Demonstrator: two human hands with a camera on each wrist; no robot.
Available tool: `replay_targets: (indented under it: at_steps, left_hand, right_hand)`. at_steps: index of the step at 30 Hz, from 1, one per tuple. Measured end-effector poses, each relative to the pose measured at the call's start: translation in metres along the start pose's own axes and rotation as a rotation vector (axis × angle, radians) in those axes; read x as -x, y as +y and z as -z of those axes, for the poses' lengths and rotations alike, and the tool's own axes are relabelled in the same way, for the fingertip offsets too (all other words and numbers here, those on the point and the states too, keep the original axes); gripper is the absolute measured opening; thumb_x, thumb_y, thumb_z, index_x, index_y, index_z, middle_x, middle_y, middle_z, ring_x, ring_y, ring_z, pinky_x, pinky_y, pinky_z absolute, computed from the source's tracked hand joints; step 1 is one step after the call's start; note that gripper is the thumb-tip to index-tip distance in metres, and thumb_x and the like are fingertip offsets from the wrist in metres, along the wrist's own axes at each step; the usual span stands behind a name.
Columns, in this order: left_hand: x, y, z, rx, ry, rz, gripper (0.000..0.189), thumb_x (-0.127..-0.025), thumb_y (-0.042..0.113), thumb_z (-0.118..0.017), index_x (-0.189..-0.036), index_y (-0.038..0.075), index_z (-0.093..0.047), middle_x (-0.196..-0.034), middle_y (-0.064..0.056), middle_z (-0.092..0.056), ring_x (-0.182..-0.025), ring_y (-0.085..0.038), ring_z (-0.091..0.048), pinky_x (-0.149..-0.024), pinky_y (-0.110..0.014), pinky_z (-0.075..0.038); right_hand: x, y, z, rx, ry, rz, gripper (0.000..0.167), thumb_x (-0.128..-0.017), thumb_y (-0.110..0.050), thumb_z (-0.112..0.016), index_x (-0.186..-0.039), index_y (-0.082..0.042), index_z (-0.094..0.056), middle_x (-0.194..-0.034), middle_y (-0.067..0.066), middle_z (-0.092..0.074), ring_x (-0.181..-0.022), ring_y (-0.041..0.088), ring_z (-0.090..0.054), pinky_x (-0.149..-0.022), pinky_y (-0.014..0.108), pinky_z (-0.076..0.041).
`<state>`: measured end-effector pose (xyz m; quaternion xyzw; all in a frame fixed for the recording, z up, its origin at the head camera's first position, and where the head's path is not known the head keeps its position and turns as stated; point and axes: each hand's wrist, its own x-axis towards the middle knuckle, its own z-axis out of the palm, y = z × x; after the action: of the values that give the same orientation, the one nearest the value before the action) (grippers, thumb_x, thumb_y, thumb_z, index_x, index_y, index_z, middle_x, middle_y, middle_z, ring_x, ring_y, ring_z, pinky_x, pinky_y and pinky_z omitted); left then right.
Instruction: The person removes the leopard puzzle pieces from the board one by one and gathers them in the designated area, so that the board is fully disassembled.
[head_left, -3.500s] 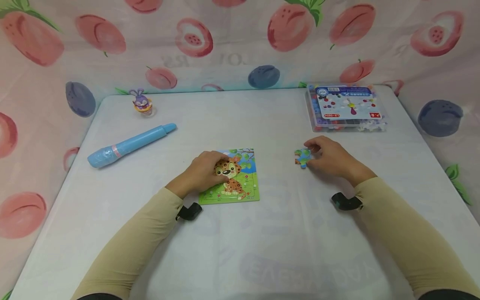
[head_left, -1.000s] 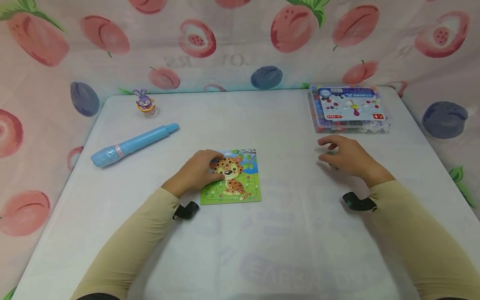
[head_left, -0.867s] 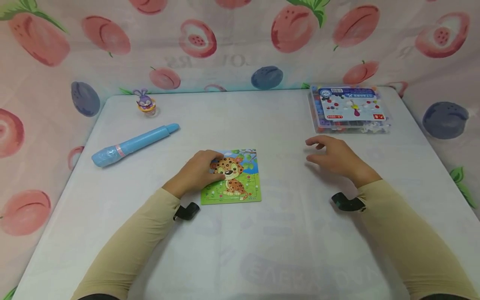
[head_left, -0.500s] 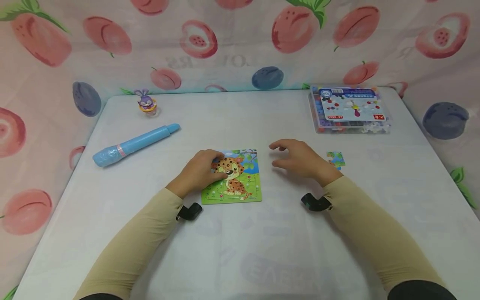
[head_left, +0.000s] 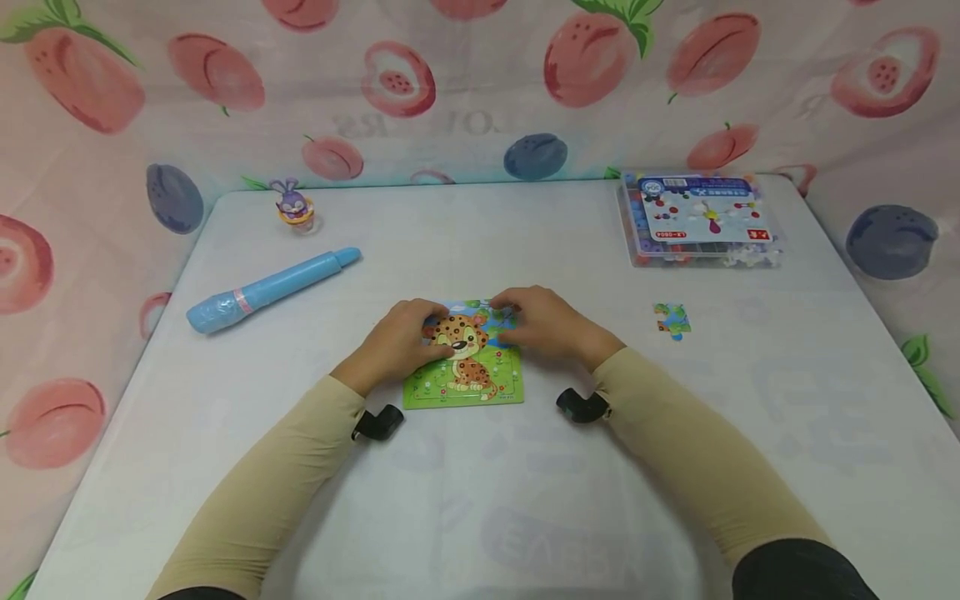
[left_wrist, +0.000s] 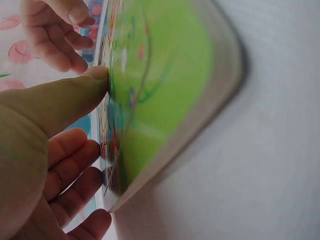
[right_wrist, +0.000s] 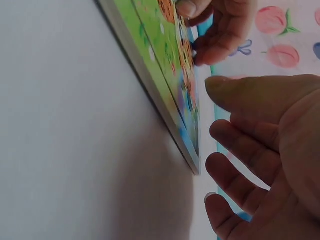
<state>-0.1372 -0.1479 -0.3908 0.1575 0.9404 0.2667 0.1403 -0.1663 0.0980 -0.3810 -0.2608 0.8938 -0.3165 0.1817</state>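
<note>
A square jigsaw puzzle board (head_left: 463, 392) with a cartoon leopard on green grass lies flat in the middle of the white table. My left hand (head_left: 397, 342) rests on its left side, thumb on the picture near the leopard's face; the left wrist view shows the thumb (left_wrist: 75, 97) pressing on the face and fingertips at the edge. Over the upper right corner is my right hand (head_left: 551, 327), thumb and fingers apart with nothing between them in the right wrist view. A loose blue-green jigsaw piece (head_left: 672, 320) lies off to the right.
A clear plastic box (head_left: 701, 221) of colourful beads stands at the back right. To the left lies a light blue tube-shaped thing (head_left: 273, 290), with a small purple bunny figurine (head_left: 292, 206) behind it. A fruit-print cloth hangs behind the table (head_left: 480, 225).
My right hand held the jigsaw piece, then put it down farther right and let go. It has since moved left to the puzzle's upper right corner. The left hand has stayed on the puzzle.
</note>
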Motion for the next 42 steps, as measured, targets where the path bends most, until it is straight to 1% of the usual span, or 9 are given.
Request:
replay_targets:
  at_steps: [7,13,18,24,30,34,37,42]
  left_hand:
    - [-0.001,-0.003,0.001,0.029,-0.009,0.014,0.064,-0.087,0.027,-0.081,-0.138,-0.001,-0.055,-0.137,-0.018,-0.055,-0.131,-0.034,-0.046,-0.112,-0.046,-0.035]
    - [-0.001,-0.004,0.002,0.038,-0.007,0.018,0.065,-0.086,0.026,-0.082,-0.138,-0.002,-0.055,-0.137,-0.018,-0.054,-0.131,-0.034,-0.046,-0.113,-0.046,-0.035]
    - [-0.001,-0.003,0.002,0.036,-0.006,0.021,0.065,-0.086,0.025,-0.082,-0.138,-0.002,-0.055,-0.137,-0.018,-0.054,-0.13,-0.034,-0.046,-0.112,-0.046,-0.035]
    - [-0.002,-0.003,0.002,0.032,-0.007,0.017,0.065,-0.086,0.025,-0.082,-0.138,-0.003,-0.054,-0.137,-0.019,-0.054,-0.129,-0.034,-0.047,-0.111,-0.046,-0.036]
    - [-0.002,-0.004,0.002,0.03,-0.009,0.009,0.066,-0.086,0.025,-0.082,-0.138,-0.004,-0.053,-0.137,-0.02,-0.054,-0.128,-0.035,-0.048,-0.111,-0.046,-0.036]
    - [-0.002,-0.003,0.002,0.025,-0.008,0.01,0.067,-0.086,0.026,-0.082,-0.139,-0.003,-0.053,-0.137,-0.02,-0.055,-0.13,-0.035,-0.047,-0.112,-0.046,-0.036]
    - [-0.002,-0.002,0.003,0.026,-0.009,0.014,0.067,-0.086,0.026,-0.082,-0.139,-0.003,-0.053,-0.137,-0.02,-0.054,-0.13,-0.035,-0.047,-0.112,-0.046,-0.035]
    - [-0.001,-0.002,0.003,0.031,-0.014,0.017,0.067,-0.086,0.026,-0.082,-0.139,-0.003,-0.053,-0.138,-0.02,-0.054,-0.13,-0.035,-0.047,-0.112,-0.047,-0.036]
  right_hand:
    - [-0.01,-0.007,-0.01,0.029,-0.032,-0.015,0.045,-0.09,-0.015,-0.072,-0.132,-0.003,-0.062,-0.131,0.011,-0.062,-0.124,0.029,-0.051,-0.109,0.042,-0.038]
    - [-0.014,-0.011,-0.015,0.077,-0.029,-0.012,0.042,-0.089,-0.012,-0.069,-0.13,-0.003,-0.063,-0.128,0.011,-0.064,-0.124,0.03,-0.052,-0.109,0.042,-0.039]
    - [-0.016,-0.016,-0.017,0.109,-0.032,-0.035,0.043,-0.091,-0.01,-0.069,-0.133,-0.002,-0.062,-0.129,0.011,-0.064,-0.125,0.03,-0.051,-0.11,0.041,-0.038]
    - [-0.019,-0.019,-0.02,0.081,-0.038,-0.044,0.045,-0.092,-0.007,-0.068,-0.135,0.001,-0.058,-0.133,0.014,-0.06,-0.13,0.03,-0.049,-0.112,0.039,-0.036]
    - [-0.019,-0.021,-0.021,0.048,-0.042,-0.044,0.052,-0.094,-0.006,-0.065,-0.142,0.004,-0.048,-0.136,0.017,-0.054,-0.129,0.029,-0.048,-0.112,0.039,-0.036]
    - [-0.018,-0.022,-0.021,0.06,-0.046,-0.044,0.057,-0.095,-0.009,-0.064,-0.147,0.003,-0.044,-0.138,0.018,-0.051,-0.127,0.029,-0.048,-0.111,0.039,-0.036]
    - [-0.018,-0.023,-0.02,0.069,-0.05,-0.05,0.059,-0.095,-0.011,-0.065,-0.148,0.001,-0.043,-0.137,0.017,-0.05,-0.123,0.028,-0.049,-0.109,0.039,-0.039]
    - [-0.019,-0.022,-0.021,0.069,-0.04,-0.053,0.057,-0.095,-0.011,-0.065,-0.148,0.0,-0.045,-0.135,0.017,-0.05,-0.121,0.027,-0.05,-0.107,0.039,-0.04]
